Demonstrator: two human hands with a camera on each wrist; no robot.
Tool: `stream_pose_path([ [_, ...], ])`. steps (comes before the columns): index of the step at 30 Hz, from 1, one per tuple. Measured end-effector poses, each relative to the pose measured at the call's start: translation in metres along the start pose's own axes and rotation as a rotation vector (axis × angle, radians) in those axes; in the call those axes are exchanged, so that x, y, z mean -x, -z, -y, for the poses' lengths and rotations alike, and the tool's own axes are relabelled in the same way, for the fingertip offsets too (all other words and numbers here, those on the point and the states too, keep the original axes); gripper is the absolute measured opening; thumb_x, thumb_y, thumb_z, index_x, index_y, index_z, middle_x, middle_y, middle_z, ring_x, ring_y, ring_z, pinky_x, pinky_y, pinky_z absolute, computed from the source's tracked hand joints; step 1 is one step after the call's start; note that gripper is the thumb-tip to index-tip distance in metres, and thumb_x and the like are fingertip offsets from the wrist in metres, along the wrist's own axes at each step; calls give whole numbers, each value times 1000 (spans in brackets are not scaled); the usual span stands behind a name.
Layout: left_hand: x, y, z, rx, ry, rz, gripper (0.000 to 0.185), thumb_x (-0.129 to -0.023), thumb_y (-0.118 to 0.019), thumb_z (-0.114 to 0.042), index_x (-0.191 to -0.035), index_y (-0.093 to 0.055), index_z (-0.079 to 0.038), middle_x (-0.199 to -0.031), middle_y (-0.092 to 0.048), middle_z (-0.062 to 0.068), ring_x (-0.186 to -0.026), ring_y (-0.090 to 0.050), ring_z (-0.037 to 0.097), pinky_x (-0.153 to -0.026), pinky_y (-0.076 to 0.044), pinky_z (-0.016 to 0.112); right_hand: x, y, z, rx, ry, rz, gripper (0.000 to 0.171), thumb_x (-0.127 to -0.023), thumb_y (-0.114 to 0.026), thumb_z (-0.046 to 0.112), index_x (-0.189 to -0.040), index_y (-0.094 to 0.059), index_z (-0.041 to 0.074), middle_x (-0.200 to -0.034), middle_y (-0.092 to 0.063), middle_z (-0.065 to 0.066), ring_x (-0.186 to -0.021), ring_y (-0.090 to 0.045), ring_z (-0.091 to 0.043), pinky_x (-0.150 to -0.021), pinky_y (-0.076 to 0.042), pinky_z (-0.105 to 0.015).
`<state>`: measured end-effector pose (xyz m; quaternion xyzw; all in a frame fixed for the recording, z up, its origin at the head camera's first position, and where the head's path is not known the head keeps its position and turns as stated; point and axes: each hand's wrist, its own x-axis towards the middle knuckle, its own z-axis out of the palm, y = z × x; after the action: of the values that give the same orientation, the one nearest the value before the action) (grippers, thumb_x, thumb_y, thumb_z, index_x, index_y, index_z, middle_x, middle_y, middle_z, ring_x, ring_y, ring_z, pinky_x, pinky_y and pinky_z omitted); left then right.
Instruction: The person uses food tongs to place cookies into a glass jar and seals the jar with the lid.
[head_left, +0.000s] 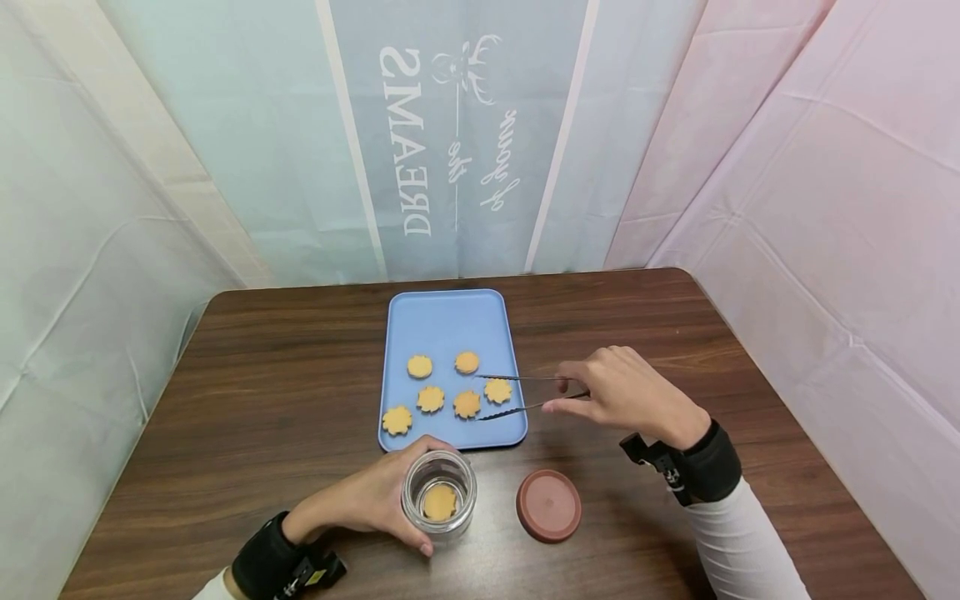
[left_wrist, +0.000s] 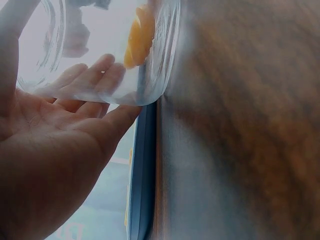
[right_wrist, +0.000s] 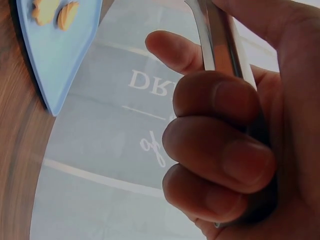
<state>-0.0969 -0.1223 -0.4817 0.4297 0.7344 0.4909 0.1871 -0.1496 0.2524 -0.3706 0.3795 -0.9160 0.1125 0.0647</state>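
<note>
Orange flower-shaped biscuit [head_left: 497, 390] at the right edge of the cluster, flat on the light-blue rectangular plastic tray [head_left: 442, 321], set between the two spread tips of the slim metal tongs [head_left: 517, 393]. One tip just past its far side, the other just off its near side; contact with either tip too fine to tell. Long axis of the tongs running left to right, tips toward the tray, handle end to the right in the right hand [head_left: 626, 393]. Right hand curled round that handle end, thumb and fingers pinching the two arms, seen close in the right wrist view as fingers [right_wrist: 220, 150] wrapped over the metal strip [right_wrist: 220, 40]. Biscuit lying to the left of this hand, so the right hand clearly the nearer one.

Five more orange biscuits on the tray: two farther back [head_left: 419, 366] [head_left: 467, 362], two in the same row to the left [head_left: 430, 398] [head_left: 467, 404], one at the near left [head_left: 397, 420].

Nearer, just off the tray's near edge, clear round glass jar [head_left: 438, 496] standing upright and open, one orange biscuit [head_left: 439, 502] lying in its bottom. Left hand [head_left: 360, 500] cupped round the jar's left side, fingers wrapped about the glass, fingertips [left_wrist: 95, 75] showing through the wall in the left wrist view. Hands well apart, each on its own thing.

To the right of the jar, reddish-brown round lid [head_left: 548, 505] lying flat on the dark wood-grain table [head_left: 262, 375], apart from both hands.
</note>
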Motion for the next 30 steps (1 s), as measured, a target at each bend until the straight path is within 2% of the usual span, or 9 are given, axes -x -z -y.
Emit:
stream_pose_path([
  [10,0,0,1,-15,-5,-2,95,-72,-101,-30,-147,-42,-22,-138,-63,-4,-127,-63,27,-113,-48,39,-1,-2,-5,16,-50,26,32,-92,-79,54,-87,-75,22,-54,-42,22,-48,-39,5,-47,-33,-22],
  [18,0,0,0,25,6,6,95,-73,-100,-28,-148,-42,-22,-139,-63,-4,-128,-63,29,-114,-48,39,-1,-5,-10,25,-80,37,32,-92,-77,56,-85,-75,24,-54,-43,21,-49,-41,3,-48,-35,-23],
  [30,0,1,1,30,3,9,94,-75,-100,-28,-148,-42,-21,-139,-63,-2,-128,-63,29,-114,-48,39,-1,-10,-20,5,-100,53,30,-94,-78,52,-86,-75,24,-55,-44,20,-49,-42,3,-49,-35,-23],
])
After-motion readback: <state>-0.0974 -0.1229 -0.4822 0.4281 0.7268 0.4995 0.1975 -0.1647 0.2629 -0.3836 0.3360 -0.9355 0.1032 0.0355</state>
